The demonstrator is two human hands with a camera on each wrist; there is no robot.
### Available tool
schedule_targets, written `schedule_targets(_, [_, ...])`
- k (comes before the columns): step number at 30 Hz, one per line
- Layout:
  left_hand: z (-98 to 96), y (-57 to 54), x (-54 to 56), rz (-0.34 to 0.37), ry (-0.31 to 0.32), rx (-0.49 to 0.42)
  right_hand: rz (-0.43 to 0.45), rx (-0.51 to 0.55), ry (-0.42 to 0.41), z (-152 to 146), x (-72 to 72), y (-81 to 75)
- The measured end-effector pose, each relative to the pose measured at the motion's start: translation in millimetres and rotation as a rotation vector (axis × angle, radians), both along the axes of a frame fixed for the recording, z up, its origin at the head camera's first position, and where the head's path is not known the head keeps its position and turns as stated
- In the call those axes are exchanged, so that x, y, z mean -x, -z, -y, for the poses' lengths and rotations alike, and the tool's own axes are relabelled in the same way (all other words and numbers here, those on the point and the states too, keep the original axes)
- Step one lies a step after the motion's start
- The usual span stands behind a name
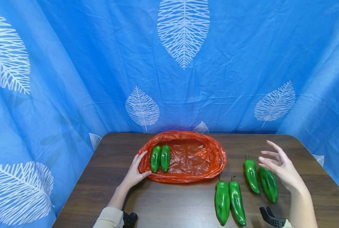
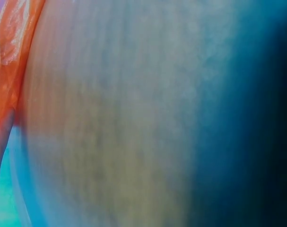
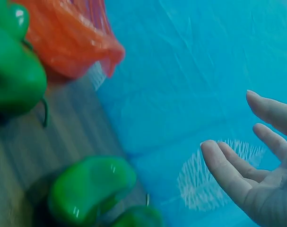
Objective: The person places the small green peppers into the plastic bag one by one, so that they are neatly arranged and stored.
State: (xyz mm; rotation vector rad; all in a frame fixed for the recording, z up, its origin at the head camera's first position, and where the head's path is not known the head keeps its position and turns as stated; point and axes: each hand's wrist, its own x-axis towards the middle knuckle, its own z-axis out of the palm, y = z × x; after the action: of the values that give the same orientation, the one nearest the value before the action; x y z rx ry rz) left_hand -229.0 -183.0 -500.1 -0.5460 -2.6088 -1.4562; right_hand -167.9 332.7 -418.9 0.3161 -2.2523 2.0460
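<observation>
An orange-red plastic bag (image 1: 186, 179) lies spread wide on the table, its mouth facing up. Inside, at its left end, two green peppers (image 1: 155, 159) lie side by side. My left hand (image 1: 135, 171) touches the bag's left rim, thumb and fingers spread along it; the left wrist view catches only a finger against the orange plastic (image 2: 8, 61). Above the right side of the table my right hand (image 1: 284, 169) is raised, fingers apart and holding nothing. Just left of it are two peppers (image 1: 252, 176), and two more peppers (image 1: 222, 202) lie nearer the front.
The brown wooden table (image 1: 169, 202) backs onto a blue curtain (image 1: 229, 79) with white leaf prints. Black wrist mounts (image 1: 272, 218) show at both forearms. Most of the left wrist view is blurred tabletop.
</observation>
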Motion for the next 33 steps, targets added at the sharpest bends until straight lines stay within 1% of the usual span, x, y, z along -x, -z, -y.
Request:
schedule_targets(2, [-0.2,0.1,0.0,-0.003,0.001,-0.002,0.012,0.049,-0.006,-7,-2.9,5.3])
schedule_targets(5, [-0.2,0.3,0.0,-0.012,0.000,-0.002,0.023,0.082,-0.003,-18,-5.7,15.7])
schedule_targets(9, [-0.2,0.7,0.3,-0.019,-0.003,-0.001,0.028,0.107,0.037,-30,-7.3,31.7])
schedule_targets(11, [-0.2,0.5,0.4,-0.015,-0.003,-0.002,0.036,0.089,0.060,-33,-9.1,37.0])
schedule_targets(13, [-0.1,0.5,0.2,-0.014,-0.003,-0.003,0.043,0.088,0.073,-36,-11.5,40.9])
schedule_targets(14, [-0.2,0.4,0.2,-0.014,-0.003,-0.005,0.055,0.073,0.072,-37,-13.2,41.3])
schedule_targets(19, [-0.6,0.6,0.5,-0.011,-0.002,0.002,0.103,0.075,0.074,-40,-20.9,45.7])
schedule_targets(22, [-0.9,1.2,0.8,-0.010,-0.002,0.005,0.155,0.005,0.105,-44,-23.1,49.9])
schedule_targets(24, [-1.0,1.3,0.6,-0.008,-0.002,0.002,0.192,-0.069,0.134,-47,-24.0,52.1])
schedule_targets(29, [-0.9,1.6,0.7,0.000,-0.001,-0.002,0.244,-0.287,0.217,-54,-26.7,56.4])
schedule_targets(32, [-0.5,1.3,0.6,0.008,-0.007,0.004,0.278,-0.385,0.239,-55,-27.6,58.6])
schedule_targets(33, [-0.4,1.2,0.5,0.011,-0.009,0.005,0.288,-0.398,0.241,-56,-27.5,59.4])
